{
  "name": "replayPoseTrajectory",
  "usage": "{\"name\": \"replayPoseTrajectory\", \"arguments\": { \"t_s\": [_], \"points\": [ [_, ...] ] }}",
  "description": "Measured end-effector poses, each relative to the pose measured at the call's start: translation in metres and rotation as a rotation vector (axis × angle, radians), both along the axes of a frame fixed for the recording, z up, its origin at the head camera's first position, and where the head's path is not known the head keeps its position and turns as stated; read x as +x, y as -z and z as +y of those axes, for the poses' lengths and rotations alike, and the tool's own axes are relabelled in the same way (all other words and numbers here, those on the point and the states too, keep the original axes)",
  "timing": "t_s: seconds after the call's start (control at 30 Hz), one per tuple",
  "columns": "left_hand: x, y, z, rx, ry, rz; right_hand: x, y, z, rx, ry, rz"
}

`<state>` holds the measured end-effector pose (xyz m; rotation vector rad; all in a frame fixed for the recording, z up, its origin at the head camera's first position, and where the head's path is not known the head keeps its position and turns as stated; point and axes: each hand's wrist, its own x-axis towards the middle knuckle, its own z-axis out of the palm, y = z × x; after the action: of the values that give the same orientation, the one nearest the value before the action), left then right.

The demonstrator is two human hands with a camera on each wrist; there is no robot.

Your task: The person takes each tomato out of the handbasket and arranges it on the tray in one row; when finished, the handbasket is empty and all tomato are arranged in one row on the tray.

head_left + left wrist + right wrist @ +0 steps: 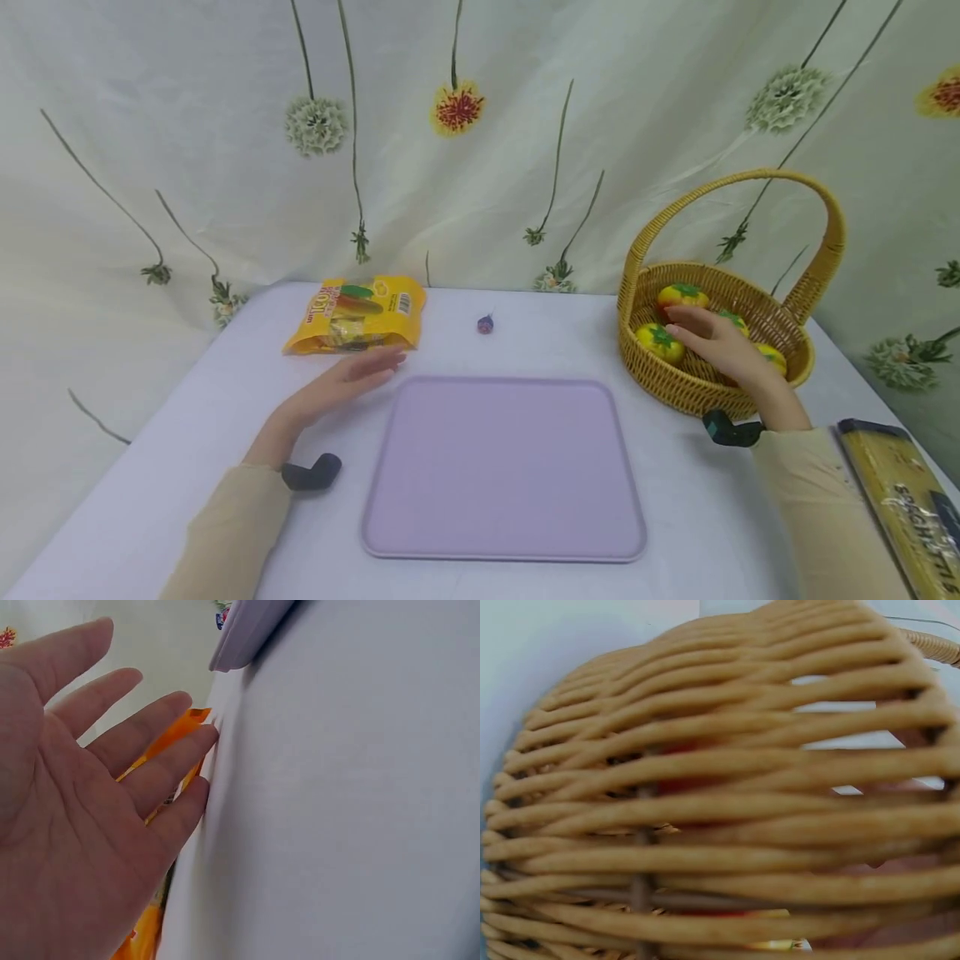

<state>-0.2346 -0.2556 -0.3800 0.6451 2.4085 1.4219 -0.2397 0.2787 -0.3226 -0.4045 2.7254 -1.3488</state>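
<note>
1. Right hand, right side of frame: reaches over the rim of the wicker basket, fingers extended, slightly bent, no grip visible. Probably comes from above because the walls stand around the fruit.
2. Yellow-red fruits with green calyxes lie inside the basket; its walls likely stop them rolling. Contact with fingertips: can't tell.
3. Basket handle arches upright, leaving room for the hand underneath.
4. Left hand, left of centre: palm bared, fingers spread, holding nothing. Just in front of yellow mango-print bag; touching or not, unclear.
5. Bag lies on the desk, printed side visible; its limp shape probably suits lying down.
6. Lilac tray lies flat, lower centre, between both arms, presumably for easy reach from either side.
7. Spaghetti packet, lower right, beside right sleeve.
</note>
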Motion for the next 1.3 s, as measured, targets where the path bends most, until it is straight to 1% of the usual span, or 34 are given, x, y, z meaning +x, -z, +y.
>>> {"name": "replayPoseTrajectory", "arguments": {
  "t_s": [0.13, 0.27, 0.4, 0.5, 0.83, 1.03, 1.13, 1.3],
  "points": [
    [0.001, 0.005, -0.001, -0.007, 0.012, 0.0, 0.001, 0.002, -0.001, -0.015, 0.0, -0.033],
    [0.003, 0.008, -0.003, -0.009, 0.024, -0.008, -0.001, 0.002, -0.002, 0.014, -0.025, -0.057],
    [0.005, 0.008, -0.003, -0.007, 0.033, -0.022, -0.004, 0.003, -0.002, 0.068, -0.048, -0.08],
    [0.005, 0.009, -0.003, -0.02, 0.036, -0.023, -0.006, 0.003, -0.003, 0.11, -0.06, -0.081],
    [0.004, 0.013, -0.005, -0.07, 0.04, 0.011, -0.012, 0.005, -0.005, 0.243, -0.06, -0.109],
    [0.006, 0.013, -0.003, -0.079, 0.049, 0.016, -0.016, 0.007, -0.003, 0.298, -0.091, -0.085],
    [0.007, 0.011, -0.001, -0.095, 0.05, 0.022, -0.02, 0.011, -0.002, 0.347, -0.101, -0.071],
    [0.007, 0.012, 0.0, -0.113, 0.054, 0.037, -0.02, 0.012, -0.002, 0.394, -0.088, -0.044]
  ]
}}
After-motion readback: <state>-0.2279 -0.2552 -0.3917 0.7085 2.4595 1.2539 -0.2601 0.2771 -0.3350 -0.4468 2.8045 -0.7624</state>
